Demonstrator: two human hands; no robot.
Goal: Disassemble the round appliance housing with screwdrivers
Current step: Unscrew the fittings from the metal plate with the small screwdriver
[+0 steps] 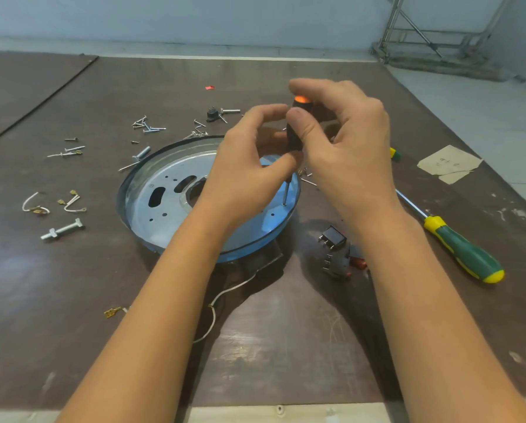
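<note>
Both hands are up over the round housing [176, 206], which sits near the middle of the brown worktop [286, 346], a shallow silver dish with a blue rim and several holes through its plate. The right hand [347, 141] is wrapped around the top of a black screwdriver [295, 138] with an orange cap, thumb pressed on the front of the handle. The left hand [249, 166] pinches the lower end of that same handle with curled fingers. The tool stands nearly upright, and its thin shaft drops to the right side of the dish, tip touching the plate there (whether it sits in a screw head is too small to tell).

Off toward the right edge of the worktop lies a green and yellow screwdriver [460, 248], untouched, handle toward the near edge. Just beside the housing on its near right are two small black switches [335, 248]. Loose screws [147, 125] are scattered beyond the dish toward the far edge, a long bolt [61, 230] rests near the left edge, and short white wires [35, 206] lie beside it. A torn paper scrap [447, 163] sits by the right edge
</note>
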